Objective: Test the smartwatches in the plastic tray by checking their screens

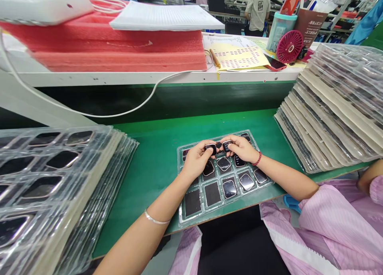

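Observation:
My left hand (197,158) pinches a smartwatch body (210,147) with a dark face, its thumb laid on the screen. Opposite it, my right hand (241,148) grips a second watch body (227,145), whose lit screen shows white text. Both are held close together above a clear plastic tray (202,201). In the tray's pockets lie several strapless watch bodies, among them a silver-edged one (229,188) and one with a lit screen (239,161). Two front-left pockets show only dark pads. My fingers partly cover the back row.
A stack of filled clear trays (60,187) stands at the left, and a taller tray stack (332,115) at the right. Behind the green mat (149,147), a shelf carries red foam (125,47), a notebook (167,16), papers, a phone and a cup. A white cable (119,114) hangs down.

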`<state>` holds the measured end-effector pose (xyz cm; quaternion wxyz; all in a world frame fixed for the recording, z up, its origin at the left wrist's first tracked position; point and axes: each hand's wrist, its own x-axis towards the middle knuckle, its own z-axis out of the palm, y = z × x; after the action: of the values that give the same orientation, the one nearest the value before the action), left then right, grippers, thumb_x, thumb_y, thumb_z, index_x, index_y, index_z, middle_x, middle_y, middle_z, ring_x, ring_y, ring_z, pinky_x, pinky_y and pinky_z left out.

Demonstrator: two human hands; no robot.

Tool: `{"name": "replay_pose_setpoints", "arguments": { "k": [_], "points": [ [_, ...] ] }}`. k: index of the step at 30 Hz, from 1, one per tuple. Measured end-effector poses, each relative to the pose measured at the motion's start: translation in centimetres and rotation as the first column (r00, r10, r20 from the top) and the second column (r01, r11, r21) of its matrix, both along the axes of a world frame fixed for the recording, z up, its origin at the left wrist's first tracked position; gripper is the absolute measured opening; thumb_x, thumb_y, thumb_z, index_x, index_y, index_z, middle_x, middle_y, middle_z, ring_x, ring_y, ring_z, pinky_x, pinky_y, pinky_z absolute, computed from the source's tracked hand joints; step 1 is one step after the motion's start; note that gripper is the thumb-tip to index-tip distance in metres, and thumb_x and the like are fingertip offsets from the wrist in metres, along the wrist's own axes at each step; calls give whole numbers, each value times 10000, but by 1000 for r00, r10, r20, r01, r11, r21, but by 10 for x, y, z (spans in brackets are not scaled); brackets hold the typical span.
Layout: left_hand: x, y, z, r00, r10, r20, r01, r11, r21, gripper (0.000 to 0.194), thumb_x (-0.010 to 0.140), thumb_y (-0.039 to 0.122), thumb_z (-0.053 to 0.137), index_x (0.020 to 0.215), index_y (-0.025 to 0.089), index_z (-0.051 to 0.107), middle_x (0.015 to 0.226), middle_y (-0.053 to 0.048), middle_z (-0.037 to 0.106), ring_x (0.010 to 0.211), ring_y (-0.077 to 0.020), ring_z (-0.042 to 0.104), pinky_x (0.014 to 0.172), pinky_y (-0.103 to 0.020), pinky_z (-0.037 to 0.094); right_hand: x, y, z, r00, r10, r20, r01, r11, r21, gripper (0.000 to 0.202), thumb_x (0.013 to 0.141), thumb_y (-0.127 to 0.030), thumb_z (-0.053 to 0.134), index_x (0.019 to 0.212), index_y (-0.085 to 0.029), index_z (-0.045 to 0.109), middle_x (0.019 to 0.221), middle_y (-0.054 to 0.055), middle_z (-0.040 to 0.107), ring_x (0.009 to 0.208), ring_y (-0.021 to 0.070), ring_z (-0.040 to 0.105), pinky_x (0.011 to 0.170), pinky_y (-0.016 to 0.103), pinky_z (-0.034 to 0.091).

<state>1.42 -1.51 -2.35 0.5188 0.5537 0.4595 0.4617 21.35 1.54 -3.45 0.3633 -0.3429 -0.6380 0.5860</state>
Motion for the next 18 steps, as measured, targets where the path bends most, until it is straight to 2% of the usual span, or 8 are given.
{"name": "replay_pose_setpoints", "arguments": {
  "k": [11, 18],
  "points": [
    [0, 0, 0, 1000, 6, -12, -6, 1000, -3, 260, 772, 366, 670, 962, 189, 663, 927, -65, 735, 779, -215, 687, 630, -315, 562, 0, 1, -2, 1000, 6, -10, -6, 1000, -1, 248, 876, -165, 525, 1113, -146, 596, 935, 52, 694, 629, 93, 644, 645, 248, 573],
    [0, 0, -3, 1000, 2, -1, -2, 1000, 0, 274, 770, 329, 661, 996, 174, 653, 970, -74, 720, 862, -230, 678, 705, -340, 562, 0, 0, -2, 1000, 12, 20, -13, 1000, 23, 287, 870, -146, 500, 1146, -146, 579, 976, 63, 691, 663, 106, 662, 656, 253, 577]
  ]
}}
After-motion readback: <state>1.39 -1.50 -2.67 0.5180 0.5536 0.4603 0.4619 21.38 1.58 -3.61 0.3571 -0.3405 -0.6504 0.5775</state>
